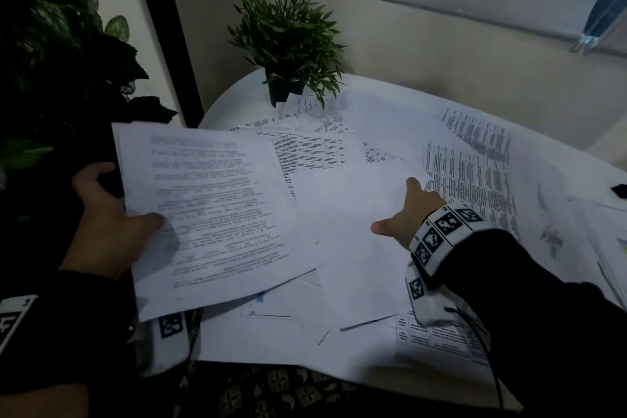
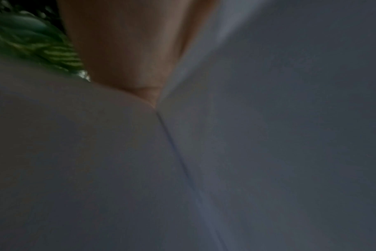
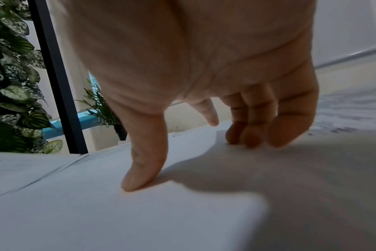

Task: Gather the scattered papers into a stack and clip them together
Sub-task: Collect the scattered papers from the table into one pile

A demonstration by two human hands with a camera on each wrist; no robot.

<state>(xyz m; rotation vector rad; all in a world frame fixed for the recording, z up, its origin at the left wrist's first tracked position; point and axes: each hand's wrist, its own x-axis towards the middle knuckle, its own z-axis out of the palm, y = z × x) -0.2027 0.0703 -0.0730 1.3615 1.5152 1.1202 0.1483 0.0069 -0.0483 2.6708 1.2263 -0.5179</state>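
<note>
My left hand grips a sheaf of printed papers at the table's left edge, thumb on top and fingers underneath. The left wrist view shows only a finger against the paper. In the middle, my right hand rests on a blank sheet. Its thumb is spread and its fingertips press the sheet flat. More printed sheets lie scattered and overlapping across the round white table.
A small potted plant stands at the table's back, on some sheets. A large leafy plant and a black post are on the left. A small black object lies at the right edge.
</note>
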